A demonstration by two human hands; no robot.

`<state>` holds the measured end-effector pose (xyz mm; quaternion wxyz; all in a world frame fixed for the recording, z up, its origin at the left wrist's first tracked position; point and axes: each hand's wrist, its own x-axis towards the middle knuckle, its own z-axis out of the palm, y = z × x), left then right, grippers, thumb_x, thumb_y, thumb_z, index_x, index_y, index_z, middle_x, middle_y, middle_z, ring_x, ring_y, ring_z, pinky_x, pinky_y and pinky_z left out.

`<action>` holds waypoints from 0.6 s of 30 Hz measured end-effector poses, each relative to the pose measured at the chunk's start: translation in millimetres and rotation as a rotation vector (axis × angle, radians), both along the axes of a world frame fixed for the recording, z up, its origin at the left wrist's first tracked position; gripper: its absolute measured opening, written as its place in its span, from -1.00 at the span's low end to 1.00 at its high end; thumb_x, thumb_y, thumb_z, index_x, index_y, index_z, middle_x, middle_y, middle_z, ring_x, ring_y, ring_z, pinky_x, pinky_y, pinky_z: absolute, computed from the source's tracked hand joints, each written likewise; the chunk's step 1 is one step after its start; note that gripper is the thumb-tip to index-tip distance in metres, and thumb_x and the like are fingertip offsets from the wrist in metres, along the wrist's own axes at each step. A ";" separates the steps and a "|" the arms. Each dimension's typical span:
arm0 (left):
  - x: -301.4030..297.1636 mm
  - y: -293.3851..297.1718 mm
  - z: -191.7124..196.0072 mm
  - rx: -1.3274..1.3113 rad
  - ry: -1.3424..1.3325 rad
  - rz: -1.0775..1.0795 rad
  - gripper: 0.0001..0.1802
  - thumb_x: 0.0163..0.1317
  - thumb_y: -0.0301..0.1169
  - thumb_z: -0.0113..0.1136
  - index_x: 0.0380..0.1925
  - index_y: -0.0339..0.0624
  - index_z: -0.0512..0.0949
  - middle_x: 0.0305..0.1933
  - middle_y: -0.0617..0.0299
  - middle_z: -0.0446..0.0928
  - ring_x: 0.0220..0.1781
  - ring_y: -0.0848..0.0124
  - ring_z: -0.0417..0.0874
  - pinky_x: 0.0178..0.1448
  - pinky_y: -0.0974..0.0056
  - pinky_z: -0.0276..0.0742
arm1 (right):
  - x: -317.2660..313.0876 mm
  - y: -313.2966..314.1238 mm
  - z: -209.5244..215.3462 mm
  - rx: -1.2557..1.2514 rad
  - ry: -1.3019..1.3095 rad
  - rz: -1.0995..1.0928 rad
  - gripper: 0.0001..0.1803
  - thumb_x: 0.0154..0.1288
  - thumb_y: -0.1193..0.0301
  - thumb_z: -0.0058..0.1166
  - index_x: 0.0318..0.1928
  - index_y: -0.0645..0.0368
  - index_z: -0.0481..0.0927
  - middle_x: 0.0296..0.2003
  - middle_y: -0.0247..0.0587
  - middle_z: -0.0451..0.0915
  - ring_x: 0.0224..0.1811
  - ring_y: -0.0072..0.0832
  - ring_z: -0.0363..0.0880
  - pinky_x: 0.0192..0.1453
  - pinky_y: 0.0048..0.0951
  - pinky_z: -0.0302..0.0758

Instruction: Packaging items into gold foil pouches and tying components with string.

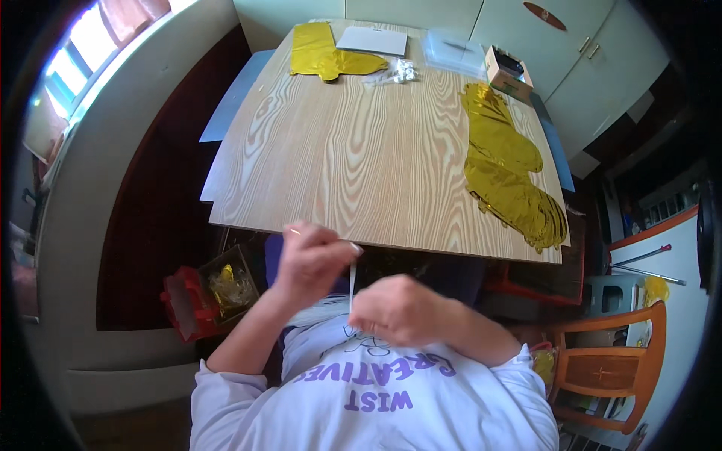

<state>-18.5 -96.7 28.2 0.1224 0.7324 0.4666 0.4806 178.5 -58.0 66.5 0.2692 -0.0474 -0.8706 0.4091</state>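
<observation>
In front of my chest, just off the table's near edge, a thin white strip (352, 289) runs nearly straight up and down between my hands. Its upper end is pinched in the fingers of my left hand (307, 259), which is closed. Lower and to the right, my right hand (398, 307) is closed around the strip's lower part, its fingertips partly hidden. I cannot tell whether the strip is a straw or a ribbon. Both hands are apart from the wood-grain table (338, 165).
Flat gold foil pieces lie in a stack (504, 165) on the table's right side. More gold foil (316, 52), a white flat box (372, 40), small white pieces (404, 71), a clear tray (453, 54) and a small box (509, 73) sit at the back. An open carton (232, 286) stands lower left; a wooden chair (602, 368) right.
</observation>
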 end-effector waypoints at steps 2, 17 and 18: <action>7.5 -6.0 -13.2 0.003 0.155 -0.207 -0.83 0.01 -0.50 0.36 -0.35 0.00 0.69 -0.38 0.42 0.47 -0.27 0.34 0.44 -0.01 0.24 0.21 | -0.8 27.5 9.3 -0.014 0.008 -0.103 -0.93 0.22 0.52 0.06 -0.41 0.21 0.52 -0.52 -0.09 0.50 -0.48 -0.18 0.55 -0.38 -0.34 0.49; -2.5 -0.4 10.7 -0.159 -0.385 -0.052 -0.88 0.15 -0.57 0.27 -0.29 -0.24 0.68 -0.36 0.24 0.49 -0.31 0.45 0.49 -0.23 0.40 0.37 | 0.2 1.4 -8.6 -0.122 -0.028 -0.026 -0.86 0.29 0.47 0.07 -0.44 0.18 0.47 -0.57 -0.16 0.46 -0.48 -0.20 0.55 -0.39 -0.31 0.46; -1.5 -1.5 1.4 -0.145 -0.218 -0.110 -0.88 0.15 -0.57 0.27 -0.29 -0.23 0.69 -0.36 0.24 0.49 -0.31 0.45 0.50 -0.22 0.40 0.37 | 0.7 9.3 -4.1 -0.074 0.022 -0.106 -0.84 0.32 0.44 0.06 -0.42 0.17 0.48 -0.57 -0.16 0.47 -0.49 -0.23 0.55 -0.40 -0.32 0.46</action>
